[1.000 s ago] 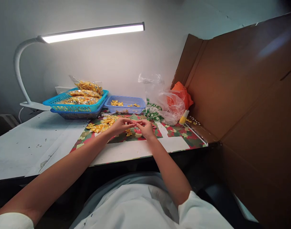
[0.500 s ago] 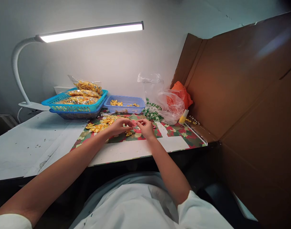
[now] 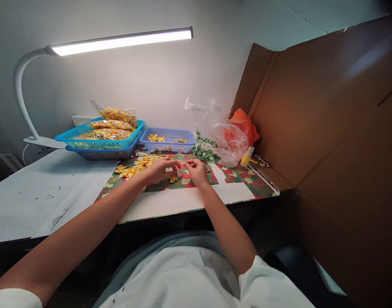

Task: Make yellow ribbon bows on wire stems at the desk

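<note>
Over the patterned mat [image 3: 263, 184], my left hand [image 3: 164, 168] and my right hand [image 3: 196, 171] meet with their fingertips close together. Both have their fingers pinched on something small; a thin dark loop shows between them, too small to make out well. One yellow bow [image 3: 173, 179] lies on the mat just below the fingers. A pile of yellow bows [image 3: 130, 171] spreads to the left, partly behind my left hand.
Bags of yellow pieces [image 3: 111, 134] fill a turquoise basket [image 3: 99, 144] at the left. A blue basket [image 3: 170, 146], plastic bags [image 3: 209, 141] and a yellow-white bottle [image 3: 247, 157] stand behind. Cardboard [image 3: 327, 107] rises at the right; a lamp [image 3: 122, 42] hangs above.
The fingers of my left hand have shifted slightly and loosened a little around the small work. My right hand has barely moved.
</note>
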